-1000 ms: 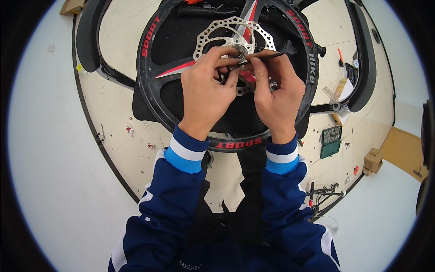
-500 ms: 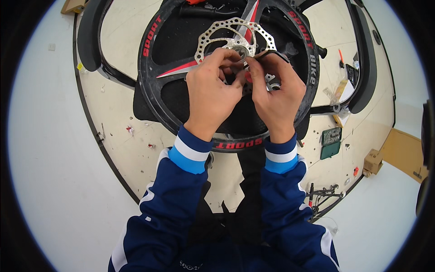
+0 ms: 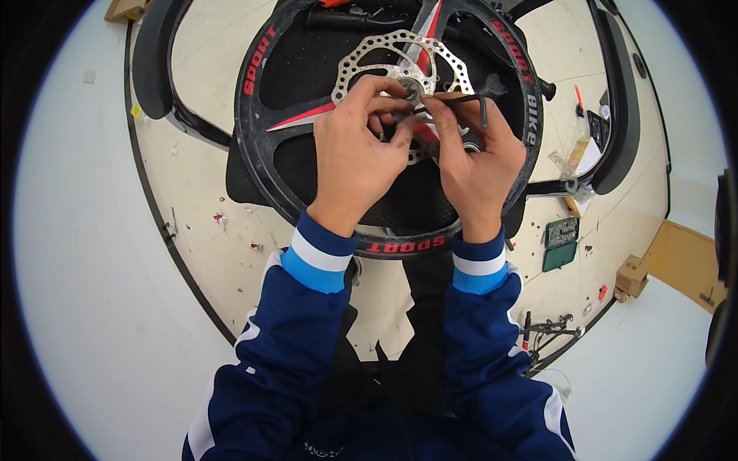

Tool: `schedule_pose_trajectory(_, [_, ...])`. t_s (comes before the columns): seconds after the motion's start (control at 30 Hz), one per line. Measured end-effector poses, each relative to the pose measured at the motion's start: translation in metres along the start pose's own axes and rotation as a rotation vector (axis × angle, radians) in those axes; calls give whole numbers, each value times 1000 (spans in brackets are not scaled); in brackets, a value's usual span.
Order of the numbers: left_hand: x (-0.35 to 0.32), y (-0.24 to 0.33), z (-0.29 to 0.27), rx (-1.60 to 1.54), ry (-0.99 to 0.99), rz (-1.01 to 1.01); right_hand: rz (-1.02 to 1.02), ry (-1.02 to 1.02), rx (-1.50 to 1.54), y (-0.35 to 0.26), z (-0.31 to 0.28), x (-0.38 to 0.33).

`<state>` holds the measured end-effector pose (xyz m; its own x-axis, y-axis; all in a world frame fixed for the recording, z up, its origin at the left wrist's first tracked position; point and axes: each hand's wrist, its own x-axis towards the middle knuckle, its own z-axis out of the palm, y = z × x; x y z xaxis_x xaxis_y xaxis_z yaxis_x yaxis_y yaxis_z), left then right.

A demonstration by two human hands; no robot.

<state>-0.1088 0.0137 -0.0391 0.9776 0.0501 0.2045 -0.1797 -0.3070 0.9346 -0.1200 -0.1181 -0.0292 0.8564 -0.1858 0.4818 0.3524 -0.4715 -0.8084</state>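
Left hand [image 3: 355, 157] curled over the hub of the black bicycle wheel [image 3: 261, 165], fingertips pinching near the hub centre; what they grip is too small to tell. Right hand [image 3: 475, 157] closed on a dark L-shaped hex key [image 3: 469, 101], its long arm pointing into the hub. Wheel lies flat near the far edge of the round worktop [image 3: 207, 253], silver brake disc [image 3: 367, 63] facing up. Judgement: work at the disc's hub fastenings is mid-way, the disc seated, the key engaged, tightening or loosening not finished. Small green box [image 3: 560, 244] and loose bits sit by the right edge.
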Motion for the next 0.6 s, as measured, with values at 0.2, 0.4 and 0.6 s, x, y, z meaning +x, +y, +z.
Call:
schedule_pose_trajectory(0.2, [0, 2, -2, 22, -31, 27, -6, 25, 44, 5, 2, 0])
schedule_pose_trajectory(0.4, [-1, -2, 2, -19, 9, 14, 3, 21, 25, 1, 6, 0])
schedule_pose_trajectory(0.6, [-1, -1, 2, -11, 7, 32, -66, -23, 33, 7, 9, -1])
